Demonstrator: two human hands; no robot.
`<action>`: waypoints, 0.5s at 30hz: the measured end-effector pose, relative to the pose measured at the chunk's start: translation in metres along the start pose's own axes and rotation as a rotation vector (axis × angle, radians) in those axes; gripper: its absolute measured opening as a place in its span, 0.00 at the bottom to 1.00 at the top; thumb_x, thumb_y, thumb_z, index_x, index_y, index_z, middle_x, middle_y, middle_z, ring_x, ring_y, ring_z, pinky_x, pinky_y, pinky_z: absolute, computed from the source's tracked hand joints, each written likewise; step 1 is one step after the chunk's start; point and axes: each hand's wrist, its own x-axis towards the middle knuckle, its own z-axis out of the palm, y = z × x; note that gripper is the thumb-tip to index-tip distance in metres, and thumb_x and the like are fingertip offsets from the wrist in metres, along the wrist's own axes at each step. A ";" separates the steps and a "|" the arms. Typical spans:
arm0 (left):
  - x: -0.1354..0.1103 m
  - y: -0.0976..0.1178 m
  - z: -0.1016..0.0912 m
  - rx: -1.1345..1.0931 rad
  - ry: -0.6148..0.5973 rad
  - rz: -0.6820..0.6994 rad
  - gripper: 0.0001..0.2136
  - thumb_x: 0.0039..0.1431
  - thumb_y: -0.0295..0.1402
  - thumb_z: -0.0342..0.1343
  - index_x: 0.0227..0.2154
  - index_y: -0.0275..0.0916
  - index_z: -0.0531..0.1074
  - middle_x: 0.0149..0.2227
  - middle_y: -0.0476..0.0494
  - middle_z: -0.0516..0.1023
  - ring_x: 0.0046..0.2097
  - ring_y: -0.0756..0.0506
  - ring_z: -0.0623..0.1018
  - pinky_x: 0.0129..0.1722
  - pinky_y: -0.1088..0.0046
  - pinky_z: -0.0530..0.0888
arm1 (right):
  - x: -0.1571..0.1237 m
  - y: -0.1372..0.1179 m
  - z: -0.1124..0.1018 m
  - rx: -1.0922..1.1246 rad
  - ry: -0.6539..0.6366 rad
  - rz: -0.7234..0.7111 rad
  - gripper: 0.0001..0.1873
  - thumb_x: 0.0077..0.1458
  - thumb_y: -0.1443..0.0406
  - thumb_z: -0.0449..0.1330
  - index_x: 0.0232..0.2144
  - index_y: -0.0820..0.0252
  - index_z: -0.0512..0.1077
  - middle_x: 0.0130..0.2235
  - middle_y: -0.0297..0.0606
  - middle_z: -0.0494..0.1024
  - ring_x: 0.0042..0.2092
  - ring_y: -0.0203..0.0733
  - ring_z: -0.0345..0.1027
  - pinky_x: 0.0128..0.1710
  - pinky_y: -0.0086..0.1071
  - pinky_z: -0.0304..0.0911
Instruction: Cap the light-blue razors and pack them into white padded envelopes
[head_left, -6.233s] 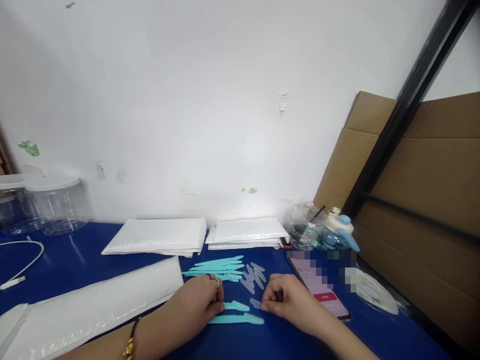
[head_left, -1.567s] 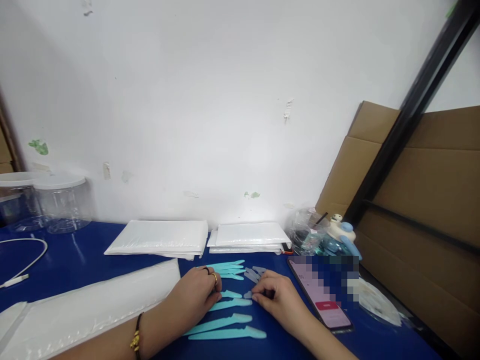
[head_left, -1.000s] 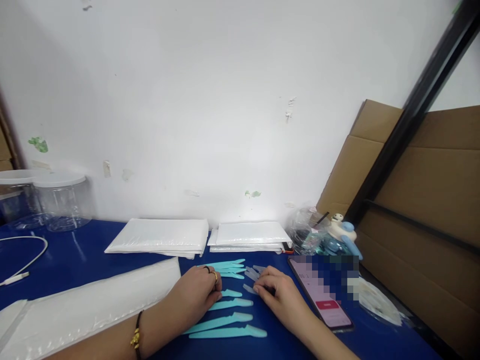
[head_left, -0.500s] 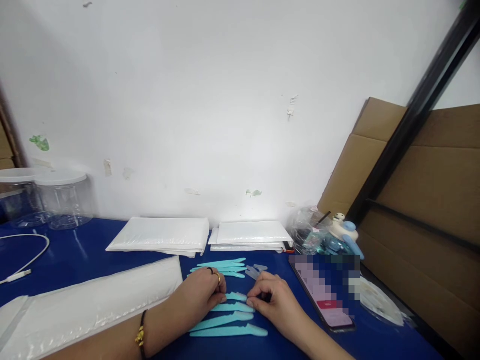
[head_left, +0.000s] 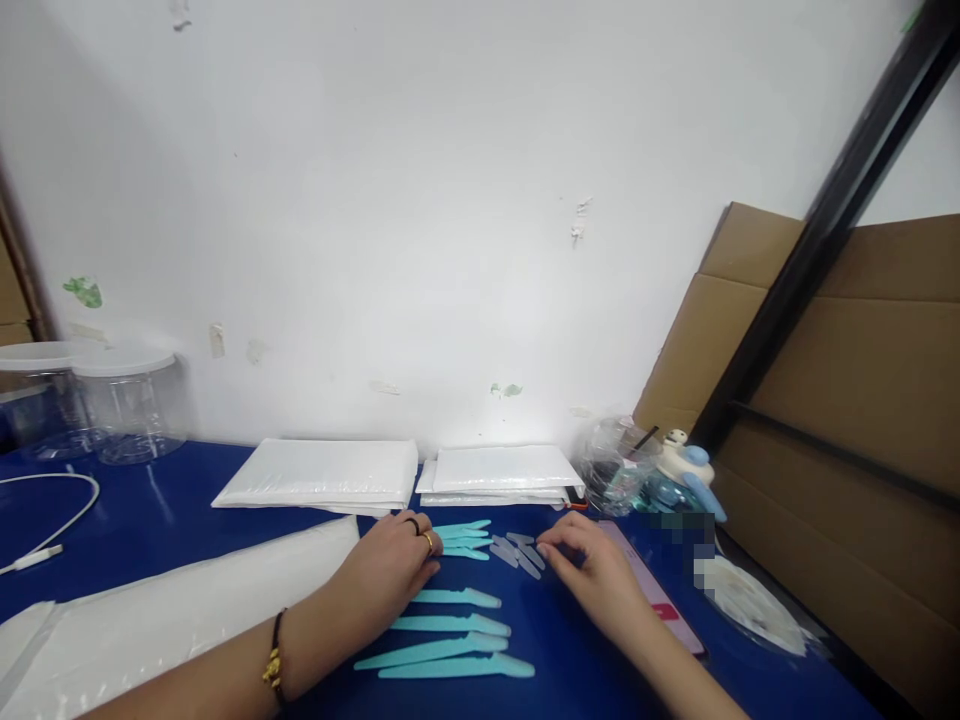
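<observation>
Several turquoise plastic sticks with clear caps (head_left: 457, 598) lie in a row on the blue table (head_left: 180, 520) in front of me. A smaller pile of uncapped turquoise sticks (head_left: 461, 538) lies farther back, with loose clear caps (head_left: 521, 553) beside it. My left hand (head_left: 394, 562), wearing rings, rests with its fingers curled at the pile of uncapped sticks; what its fingertips hold is hidden. My right hand (head_left: 589, 570) reaches to the loose caps, its fingertips pinching at one of them.
White padded mailers lie at the left (head_left: 172, 600) and in two stacks by the wall (head_left: 322, 475) (head_left: 499, 470). A phone (head_left: 660, 600) lies under my right wrist. Clear jars (head_left: 124, 400), a white cable (head_left: 52, 520), a crumpled plastic bag (head_left: 615, 460), a small toy figure (head_left: 686, 460) and cardboard (head_left: 847, 400) surround the area.
Both hands have moved away from the capped stick near me toward the far pile. One more capped stick now lies in the row. My right hand went to the loose caps.
</observation>
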 end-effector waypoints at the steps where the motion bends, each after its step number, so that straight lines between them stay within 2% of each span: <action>1: 0.001 -0.002 0.000 0.044 -0.001 0.004 0.07 0.60 0.30 0.49 0.35 0.42 0.72 0.37 0.46 0.72 0.40 0.44 0.71 0.42 0.66 0.64 | 0.000 0.003 -0.002 -0.033 -0.012 0.009 0.09 0.55 0.64 0.55 0.28 0.57 0.75 0.32 0.37 0.73 0.34 0.41 0.67 0.34 0.31 0.58; 5: 0.001 -0.007 0.004 0.149 0.015 0.015 0.08 0.60 0.31 0.49 0.38 0.45 0.72 0.39 0.47 0.72 0.41 0.43 0.70 0.42 0.65 0.64 | -0.003 0.002 0.002 -0.157 -0.091 0.020 0.06 0.52 0.64 0.57 0.29 0.56 0.75 0.31 0.35 0.74 0.33 0.40 0.67 0.34 0.31 0.58; 9: 0.000 -0.005 0.005 0.158 -0.004 0.002 0.07 0.60 0.31 0.49 0.36 0.43 0.72 0.37 0.46 0.73 0.40 0.44 0.71 0.41 0.67 0.64 | -0.004 0.001 0.009 -0.209 -0.140 0.027 0.06 0.51 0.65 0.57 0.27 0.56 0.75 0.31 0.34 0.75 0.33 0.40 0.67 0.35 0.31 0.58; 12: 0.000 -0.005 0.004 0.111 -0.018 -0.034 0.06 0.59 0.31 0.49 0.33 0.41 0.71 0.34 0.47 0.74 0.38 0.45 0.71 0.40 0.68 0.64 | -0.005 0.006 0.005 -0.159 -0.159 0.104 0.05 0.48 0.68 0.58 0.23 0.58 0.74 0.29 0.34 0.75 0.31 0.38 0.68 0.32 0.28 0.59; 15: -0.002 -0.005 0.002 0.019 -0.029 -0.073 0.04 0.56 0.31 0.51 0.30 0.41 0.71 0.32 0.49 0.74 0.36 0.46 0.72 0.39 0.70 0.64 | -0.007 0.009 0.001 -0.036 -0.239 0.204 0.02 0.43 0.68 0.61 0.22 0.59 0.74 0.26 0.34 0.75 0.28 0.37 0.67 0.26 0.25 0.58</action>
